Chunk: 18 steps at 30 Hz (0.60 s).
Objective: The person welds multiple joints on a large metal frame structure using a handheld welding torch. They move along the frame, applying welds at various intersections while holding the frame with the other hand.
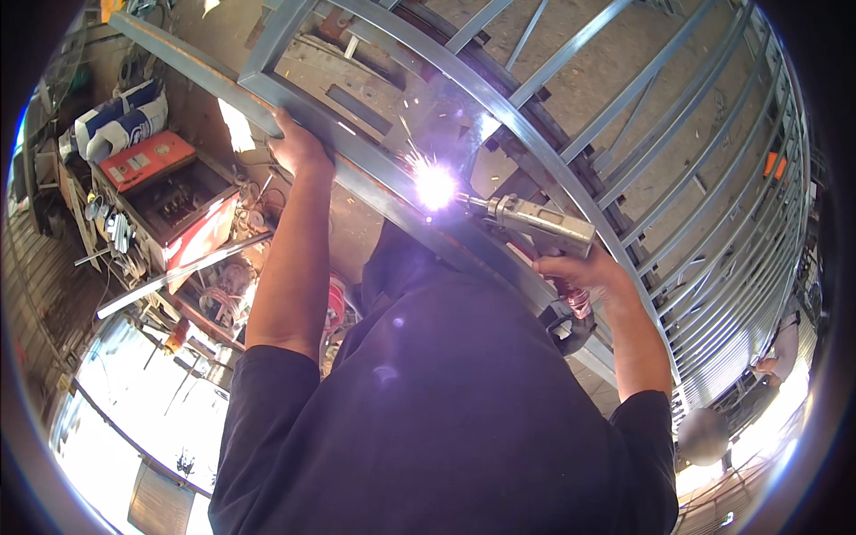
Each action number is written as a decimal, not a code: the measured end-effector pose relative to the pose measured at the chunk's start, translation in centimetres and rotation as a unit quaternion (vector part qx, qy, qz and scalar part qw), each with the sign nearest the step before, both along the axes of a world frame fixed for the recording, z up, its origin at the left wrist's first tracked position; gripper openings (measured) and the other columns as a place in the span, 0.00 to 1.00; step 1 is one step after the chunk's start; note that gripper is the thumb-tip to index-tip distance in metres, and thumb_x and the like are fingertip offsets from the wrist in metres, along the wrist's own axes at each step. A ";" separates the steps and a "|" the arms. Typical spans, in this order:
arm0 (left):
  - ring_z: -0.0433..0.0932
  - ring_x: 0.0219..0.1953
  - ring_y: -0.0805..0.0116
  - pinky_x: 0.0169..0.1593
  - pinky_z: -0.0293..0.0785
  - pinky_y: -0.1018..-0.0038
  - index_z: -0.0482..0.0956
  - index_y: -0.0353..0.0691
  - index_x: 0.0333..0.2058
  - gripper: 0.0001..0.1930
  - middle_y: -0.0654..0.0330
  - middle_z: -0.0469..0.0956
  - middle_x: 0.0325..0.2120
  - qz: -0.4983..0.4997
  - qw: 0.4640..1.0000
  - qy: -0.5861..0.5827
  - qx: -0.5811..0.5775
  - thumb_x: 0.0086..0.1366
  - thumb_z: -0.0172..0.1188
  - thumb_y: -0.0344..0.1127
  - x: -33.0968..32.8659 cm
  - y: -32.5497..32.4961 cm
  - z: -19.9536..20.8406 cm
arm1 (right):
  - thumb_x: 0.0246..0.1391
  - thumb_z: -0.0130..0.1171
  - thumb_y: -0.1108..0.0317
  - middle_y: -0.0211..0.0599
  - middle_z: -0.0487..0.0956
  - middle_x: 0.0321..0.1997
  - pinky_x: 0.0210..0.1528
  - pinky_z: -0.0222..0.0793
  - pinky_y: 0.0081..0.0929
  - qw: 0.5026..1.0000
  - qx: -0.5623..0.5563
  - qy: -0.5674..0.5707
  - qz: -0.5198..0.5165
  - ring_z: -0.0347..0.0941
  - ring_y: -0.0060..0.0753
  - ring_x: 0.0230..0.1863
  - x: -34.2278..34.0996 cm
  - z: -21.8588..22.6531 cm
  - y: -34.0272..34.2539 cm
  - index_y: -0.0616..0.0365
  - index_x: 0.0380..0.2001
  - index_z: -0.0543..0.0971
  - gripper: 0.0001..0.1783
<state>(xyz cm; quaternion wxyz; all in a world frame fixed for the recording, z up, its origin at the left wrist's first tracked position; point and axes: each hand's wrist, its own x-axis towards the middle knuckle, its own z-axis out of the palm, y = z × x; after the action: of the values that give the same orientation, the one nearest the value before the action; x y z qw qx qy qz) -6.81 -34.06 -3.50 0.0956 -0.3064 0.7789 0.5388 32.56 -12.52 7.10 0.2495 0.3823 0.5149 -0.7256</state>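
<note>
A bright welding arc [436, 185] throws sparks where a long steel bar [366, 174] meets a grey metal frame [526, 129]. My left hand [301, 147] is closed on the bar's near edge, left of the arc, its fingertips partly hidden. To the right, my right hand [590, 270] grips a welding electrode holder [544, 223] with a boxy metal body. The holder's narrow tip points left into the glare, which hides the exact contact point. Below that hand hangs a reddish, shiny part [578, 303]; whether it belongs to the holder is unclear.
A red open-topped metal box [147, 165] stands at the left with white-and-blue sacks [125, 120] behind it. A pale metal strip [183, 275] lies before the box. Many curved bars [678, 178] fill the right side, where another person's arm [783, 349] shows.
</note>
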 end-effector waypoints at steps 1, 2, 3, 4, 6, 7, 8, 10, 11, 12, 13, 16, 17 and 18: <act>0.85 0.49 0.53 0.51 0.86 0.61 0.65 0.25 0.67 0.44 0.43 0.78 0.56 -0.005 1.000 -0.002 -0.014 0.71 0.59 0.62 -0.2 -0.3 -0.3 | 0.52 0.75 0.70 0.33 0.84 0.47 0.45 0.81 0.28 1.000 0.009 -0.002 0.001 0.80 0.25 0.44 0.3 0.1 -0.1 0.59 0.61 0.78 0.32; 0.85 0.49 0.53 0.51 0.86 0.61 0.65 0.25 0.67 0.43 0.43 0.78 0.56 -0.003 1.000 0.011 -0.003 0.71 0.59 0.62 -0.1 -0.2 -0.2 | 0.53 0.75 0.70 0.33 0.84 0.47 0.46 0.81 0.28 1.000 -0.006 -0.008 -0.008 0.80 0.25 0.45 0.6 0.1 -0.2 0.59 0.60 0.79 0.31; 0.85 0.49 0.53 0.51 0.86 0.62 0.65 0.26 0.67 0.43 0.43 0.78 0.56 -0.002 1.000 0.023 0.009 0.71 0.59 0.62 0.1 0.0 -0.2 | 0.53 0.75 0.70 0.32 0.84 0.46 0.47 0.81 0.28 1.000 -0.021 -0.013 -0.018 0.80 0.25 0.45 0.8 0.2 -0.2 0.60 0.59 0.79 0.29; 0.85 0.49 0.53 0.51 0.86 0.62 0.65 0.26 0.67 0.43 0.44 0.78 0.56 -0.001 0.999 0.035 0.021 0.71 0.59 0.62 0.2 0.0 -0.1 | 0.53 0.75 0.70 0.32 0.84 0.46 0.48 0.80 0.29 0.999 -0.036 -0.019 -0.030 0.80 0.25 0.45 1.1 0.3 -0.4 0.60 0.57 0.79 0.28; 0.85 0.49 0.53 0.50 0.85 0.62 0.66 0.26 0.66 0.43 0.44 0.79 0.54 -0.006 1.000 0.023 0.019 0.71 0.60 0.63 0.2 -0.1 0.1 | 0.53 0.75 0.71 0.31 0.85 0.43 0.48 0.79 0.29 0.999 -0.008 0.015 -0.041 0.79 0.25 0.44 0.7 2.0 -0.5 0.59 0.52 0.81 0.23; 0.85 0.48 0.53 0.49 0.85 0.62 0.67 0.26 0.66 0.43 0.44 0.80 0.53 -0.011 1.000 0.018 0.018 0.70 0.61 0.63 0.3 -0.2 0.2 | 0.51 0.76 0.73 0.32 0.85 0.44 0.47 0.79 0.29 0.997 -0.002 0.028 -0.069 0.80 0.26 0.45 0.9 2.8 -0.7 0.59 0.53 0.81 0.25; 0.85 0.48 0.53 0.49 0.85 0.63 0.67 0.27 0.66 0.43 0.45 0.81 0.53 -0.014 1.000 0.013 0.020 0.70 0.61 0.63 0.3 -0.1 0.3 | 0.49 0.77 0.74 0.34 0.86 0.44 0.46 0.80 0.30 0.994 0.008 0.041 -0.097 0.81 0.27 0.45 1.1 3.7 -0.8 0.59 0.54 0.81 0.27; 0.85 0.48 0.51 0.49 0.85 0.61 0.68 0.26 0.65 0.44 0.44 0.81 0.53 -0.015 1.000 0.006 -0.004 0.70 0.61 0.64 -0.1 -0.8 -0.4 | 0.52 0.75 0.72 0.31 0.85 0.43 0.47 0.78 0.28 0.990 0.063 0.035 -0.119 0.79 0.25 0.45 2.1 6.1 -1.7 0.59 0.51 0.82 0.23; 0.85 0.48 0.50 0.49 0.85 0.60 0.68 0.26 0.65 0.44 0.44 0.81 0.53 -0.019 1.000 0.002 -0.013 0.70 0.61 0.64 -0.3 -1.1 -1.1 | 0.53 0.74 0.71 0.29 0.84 0.43 0.48 0.76 0.27 0.986 0.093 0.031 -0.133 0.78 0.24 0.44 2.9 7.1 -2.5 0.59 0.50 0.82 0.21; 0.85 0.48 0.49 0.49 0.85 0.59 0.68 0.25 0.65 0.44 0.43 0.81 0.54 -0.025 0.999 -0.002 -0.020 0.69 0.61 0.64 -0.2 -0.6 -0.8 | 0.53 0.73 0.71 0.29 0.84 0.43 0.47 0.76 0.26 0.980 0.141 0.028 -0.137 0.78 0.23 0.44 3.9 7.5 -3.4 0.58 0.50 0.82 0.20; 0.85 0.50 0.47 0.52 0.84 0.56 0.67 0.25 0.67 0.46 0.42 0.81 0.55 -0.024 0.999 0.003 0.029 0.69 0.61 0.64 0.1 -0.4 -0.4 | 0.54 0.73 0.72 0.28 0.84 0.42 0.47 0.75 0.25 0.971 0.188 0.024 -0.142 0.77 0.22 0.44 5.0 7.9 -4.4 0.58 0.50 0.83 0.19; 0.85 0.49 0.46 0.50 0.85 0.55 0.67 0.26 0.66 0.44 0.42 0.80 0.56 -0.018 1.000 -0.002 0.010 0.70 0.61 0.64 -1.0 -1.2 -1.3 | 0.57 0.71 0.71 0.23 0.78 0.38 0.39 0.69 0.22 0.926 0.342 -0.008 -0.161 0.71 0.17 0.37 8.7 10.0 -8.4 0.58 0.49 0.83 0.16; 0.85 0.48 0.46 0.50 0.85 0.55 0.67 0.27 0.65 0.44 0.43 0.80 0.56 -0.018 1.000 0.003 0.020 0.70 0.61 0.64 -1.2 -1.2 -1.2 | 0.58 0.70 0.70 0.21 0.76 0.37 0.36 0.66 0.21 0.911 0.363 -0.035 -0.191 0.69 0.15 0.34 9.8 10.8 -10.0 0.58 0.49 0.82 0.16; 0.85 0.48 0.46 0.50 0.85 0.55 0.67 0.27 0.65 0.43 0.43 0.80 0.56 -0.024 0.999 0.003 0.029 0.70 0.61 0.64 -0.2 -0.3 0.3 | 0.58 0.70 0.70 0.19 0.74 0.36 0.34 0.63 0.20 0.894 0.382 -0.068 -0.226 0.66 0.14 0.31 11.2 11.7 -11.8 0.57 0.49 0.81 0.16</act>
<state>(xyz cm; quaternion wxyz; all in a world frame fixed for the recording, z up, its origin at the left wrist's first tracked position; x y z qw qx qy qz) -6.96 -34.37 -3.17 0.1144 -0.2832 0.7703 0.5598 43.78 -24.35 18.77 -0.0519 0.6024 0.6337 -0.4825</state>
